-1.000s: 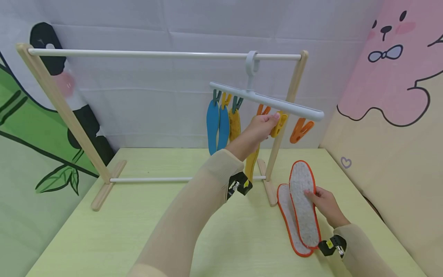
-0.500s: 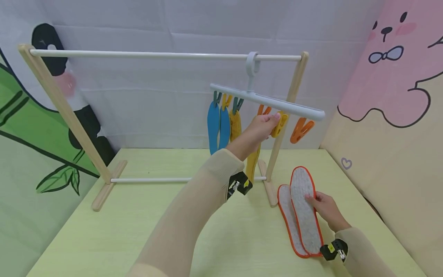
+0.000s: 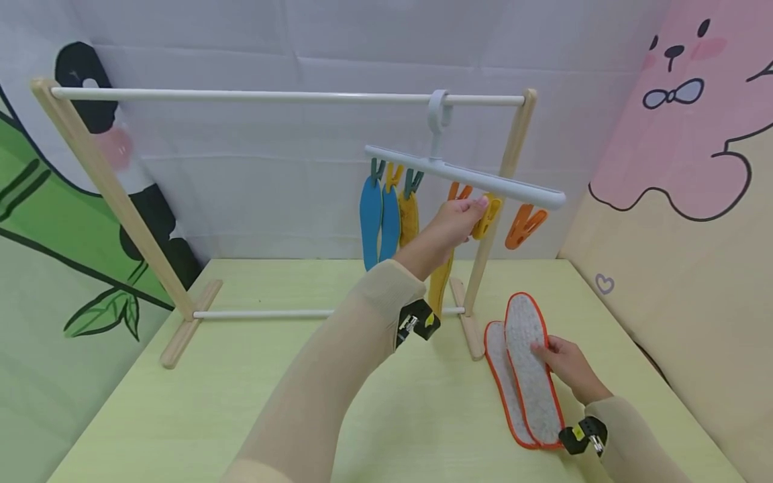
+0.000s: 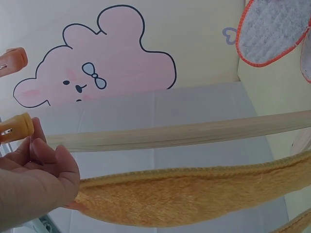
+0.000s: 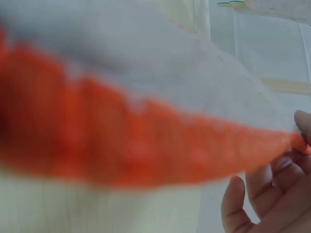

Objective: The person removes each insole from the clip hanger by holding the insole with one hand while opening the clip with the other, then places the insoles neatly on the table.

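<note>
My left hand (image 3: 454, 223) pinches a yellow clothespin (image 3: 488, 218) under the white clip hanger (image 3: 501, 184); the left wrist view shows curled fingers at this clothespin (image 4: 18, 128). Below on the right, my right hand (image 3: 570, 367) holds a grey insole (image 3: 531, 365) by its right edge, thumb on its face. This insole has orange-red edging, blurred and close in the right wrist view. It partly covers a second, matching insole (image 3: 498, 365). Blue insoles (image 3: 371, 221) and yellow insoles (image 3: 441, 288) hang from other clothespins on the hanger, the yellow ones partly behind my left arm.
A wooden rack with a white top rod (image 3: 272, 96) carries the hanger near its right post (image 3: 519, 134). An orange clothespin (image 3: 525, 228) hangs at the hanger's right end. The rack's feet (image 3: 191, 325) stand on a pale wooden table (image 3: 253, 382), with walls behind and right.
My right hand has lowered the grey insole slightly, with its top end dropping toward the table. My left hand has stayed at the yellow clothespin.
</note>
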`<state>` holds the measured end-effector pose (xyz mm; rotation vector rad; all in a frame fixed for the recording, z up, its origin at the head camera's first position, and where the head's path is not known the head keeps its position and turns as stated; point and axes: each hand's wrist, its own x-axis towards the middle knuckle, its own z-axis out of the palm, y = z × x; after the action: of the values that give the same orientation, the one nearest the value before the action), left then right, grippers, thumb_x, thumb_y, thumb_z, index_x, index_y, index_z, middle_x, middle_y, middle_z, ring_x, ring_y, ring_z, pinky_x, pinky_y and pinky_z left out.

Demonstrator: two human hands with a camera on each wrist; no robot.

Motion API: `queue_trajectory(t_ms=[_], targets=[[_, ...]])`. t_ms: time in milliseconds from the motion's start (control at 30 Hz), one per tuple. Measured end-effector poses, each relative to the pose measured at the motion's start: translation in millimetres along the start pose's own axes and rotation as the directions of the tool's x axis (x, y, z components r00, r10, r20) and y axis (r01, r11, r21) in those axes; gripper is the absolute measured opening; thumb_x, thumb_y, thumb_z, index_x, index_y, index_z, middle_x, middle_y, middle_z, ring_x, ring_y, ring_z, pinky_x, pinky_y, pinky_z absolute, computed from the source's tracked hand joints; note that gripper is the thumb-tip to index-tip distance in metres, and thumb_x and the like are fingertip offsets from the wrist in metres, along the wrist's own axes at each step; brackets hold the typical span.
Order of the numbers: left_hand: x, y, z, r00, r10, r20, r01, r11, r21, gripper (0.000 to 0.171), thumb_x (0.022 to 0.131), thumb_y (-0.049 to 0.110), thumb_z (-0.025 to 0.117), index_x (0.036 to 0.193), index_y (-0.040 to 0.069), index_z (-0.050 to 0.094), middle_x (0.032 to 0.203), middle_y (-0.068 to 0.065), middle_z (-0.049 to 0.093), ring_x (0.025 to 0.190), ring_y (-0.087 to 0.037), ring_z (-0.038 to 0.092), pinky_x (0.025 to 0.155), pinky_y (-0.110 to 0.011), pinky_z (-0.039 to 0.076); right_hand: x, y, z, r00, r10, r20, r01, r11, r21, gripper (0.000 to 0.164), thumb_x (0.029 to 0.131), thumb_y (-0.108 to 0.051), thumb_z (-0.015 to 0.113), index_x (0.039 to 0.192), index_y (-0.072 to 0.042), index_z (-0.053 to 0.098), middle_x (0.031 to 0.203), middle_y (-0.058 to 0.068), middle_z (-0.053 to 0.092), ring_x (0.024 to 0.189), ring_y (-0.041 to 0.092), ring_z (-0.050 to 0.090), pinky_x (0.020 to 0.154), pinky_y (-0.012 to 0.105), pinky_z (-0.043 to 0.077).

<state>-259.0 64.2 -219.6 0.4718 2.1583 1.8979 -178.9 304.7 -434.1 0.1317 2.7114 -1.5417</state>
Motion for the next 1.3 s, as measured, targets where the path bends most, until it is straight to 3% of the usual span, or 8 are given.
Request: queue_trajectory(t_ms=[267, 500, 733, 967, 1300], targets=[[-1.8, -0.9, -1.0, 1.000, -0.006, 0.015, 0.006, 1.000, 0.008, 0.038, 0.102, 0.034, 0.044, 0.102, 0.000, 0.061, 0.068, -0.001, 0.039, 0.065, -0.013, 0.037, 0.065, -0.024, 0.033, -1.5, 3.7, -0.4, 0.998, 0.000, 0.060, 0.002, 0.999, -0.037, 0.035, 0.098, -0.012, 0.052, 0.118, 0.016, 0.050, 0.087, 0.006, 0.064, 0.074, 0.014, 0.054, 0.065, 0.030, 0.045], [-2.2, 2.2, 1.9, 1.000, 0.008, 0.019, -0.009, 1.000, 0.026, 0.034, 0.101, 0.034, 0.045, 0.085, 0.005, 0.055, 0.062, 0.000, 0.034, 0.059, -0.013, 0.034, 0.065, -0.025, 0.032, -2.2, 10.7, 0.8, 0.995, 0.012, 0.097, -0.007, 0.999, -0.044, 0.044, 0.093, -0.004, 0.052, 0.130, 0.018, 0.042, 0.084, 0.007, 0.065, 0.075, 0.021, 0.062, 0.073, 0.036, 0.049], [-3.3, 5.4, 2.9, 1.000, 0.010, 0.024, -0.011, 0.999, 0.030, 0.037, 0.102, 0.034, 0.043, 0.100, 0.002, 0.060, 0.067, 0.000, 0.037, 0.063, -0.013, 0.036, 0.069, -0.027, 0.034, -1.5, 15.9, 6.0, 0.994, 0.046, 0.098, -0.039, 0.996, -0.076, 0.044, 0.091, -0.005, 0.054, 0.129, 0.015, 0.044, 0.085, 0.009, 0.067, 0.075, 0.023, 0.061, 0.072, 0.038, 0.046], [-1.9, 4.6, 1.3, 1.000, -0.018, -0.003, 0.018, 1.000, 0.020, 0.042, 0.101, 0.036, 0.045, 0.112, 0.000, 0.064, 0.081, 0.000, 0.050, 0.080, -0.016, 0.045, 0.077, -0.030, 0.037, -1.1, 24.5, 11.2, 0.994, 0.084, 0.065, -0.080, 0.994, -0.073, 0.048, 0.087, -0.006, 0.060, 0.128, 0.014, 0.046, 0.085, 0.008, 0.067, 0.074, 0.020, 0.060, 0.069, 0.035, 0.044], [-0.1, 1.0, -0.1, 1.000, -0.007, -0.004, 0.007, 1.000, 0.019, 0.040, 0.102, 0.033, 0.045, 0.112, -0.001, 0.064, 0.072, 0.000, 0.044, 0.068, -0.012, 0.040, 0.066, -0.024, 0.035, 0.7, 30.1, 17.0, 0.994, 0.094, 0.054, -0.091, 0.994, -0.066, 0.047, 0.082, 0.001, 0.060, 0.123, 0.019, 0.045, 0.075, 0.004, 0.061, 0.067, 0.017, 0.055, 0.061, 0.031, 0.045]])
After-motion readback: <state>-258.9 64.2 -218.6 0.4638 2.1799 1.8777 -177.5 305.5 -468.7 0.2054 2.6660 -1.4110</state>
